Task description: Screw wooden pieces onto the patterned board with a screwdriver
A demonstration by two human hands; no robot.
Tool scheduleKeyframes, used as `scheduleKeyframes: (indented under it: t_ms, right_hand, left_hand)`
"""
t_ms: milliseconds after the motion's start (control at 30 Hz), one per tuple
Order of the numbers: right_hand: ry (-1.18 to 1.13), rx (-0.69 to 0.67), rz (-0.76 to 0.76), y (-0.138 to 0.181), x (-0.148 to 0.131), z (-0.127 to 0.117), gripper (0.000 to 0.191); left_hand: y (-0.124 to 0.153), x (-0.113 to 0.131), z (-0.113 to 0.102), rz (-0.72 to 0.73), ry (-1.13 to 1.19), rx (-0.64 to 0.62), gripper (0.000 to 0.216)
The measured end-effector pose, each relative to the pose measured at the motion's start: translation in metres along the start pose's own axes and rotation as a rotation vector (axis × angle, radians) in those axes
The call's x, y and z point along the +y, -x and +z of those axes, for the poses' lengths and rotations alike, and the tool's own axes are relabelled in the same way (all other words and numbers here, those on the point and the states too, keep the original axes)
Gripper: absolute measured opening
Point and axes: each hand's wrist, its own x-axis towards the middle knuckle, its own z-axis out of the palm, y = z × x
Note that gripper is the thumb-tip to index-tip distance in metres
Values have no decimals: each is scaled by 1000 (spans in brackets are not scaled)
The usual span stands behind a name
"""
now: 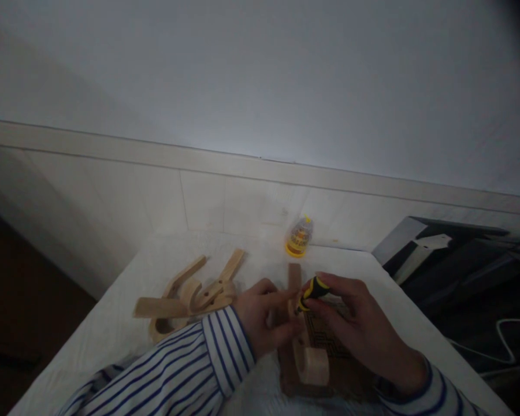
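Striped sleeves (190,364) reach in from the bottom edge. At lower centre, the left hand (266,318) pinches a smooth, curved wooden piece (316,367) over a dark, line-patterned block (305,390); the right hand (364,323) grips a stubby black-and-yellow screwdriver (316,288), tip at the wood. Work there looks unfinished; any screw's depth cannot be told. Pale, bent pieces with holes (231,267) lie heaped centre left on the counter (104,329), seemingly still to be handled.
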Motion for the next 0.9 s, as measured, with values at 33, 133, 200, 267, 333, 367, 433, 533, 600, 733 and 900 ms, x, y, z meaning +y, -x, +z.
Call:
scheduleKeyframes:
  t_ms: [33, 133, 200, 267, 333, 367, 433, 533, 600, 733, 900]
  right_hand:
    - [-14, -6, -11, -1, -1, -1, 36]
    - [-30, -38, -37, -7, -7, -7, 34]
    - [-12, -59, -32, -11, -11, -11, 29]
    - [13, -70, -31, -15, -14, -15, 27]
    - [21, -77, -43, -18, -17, -18, 28]
    - [16, -77, -51, -19, -18, -20, 30]
    - [2, -87, -51, -21, -20, -21, 32]
    - [-9, -96, -22, -21, -20, -20, 32]
    - [-10, -82, -3, -19, -19, -20, 29]
    - [-2, -54, 5, -18, -16, -19, 26]
    - [35, -60, -37, -19, -17, -21, 24]
  left_hand:
    - [-2, 3, -2, 2, 33, 47, 45]
    - [-11, 15, -5, -20, 47, 93, 34]
    - [-17, 22, -7, -97, 22, 90, 28]
    - [-23, 28, -9, -108, 26, 80, 26]
    - [-28, 32, -11, -95, 21, 79, 23]
    - [-31, 33, -13, -84, 31, 57, 21]
    - [-34, 33, -15, -64, 42, 6, 18]
    - [-35, 33, -17, -47, 48, -17, 15]
    - [-35, 32, -18, -52, 61, -21, 14]
    - [-35, 31, -18, -51, 104, -47, 14]
    - [-34, 27, -19, -31, 148, -71, 18]
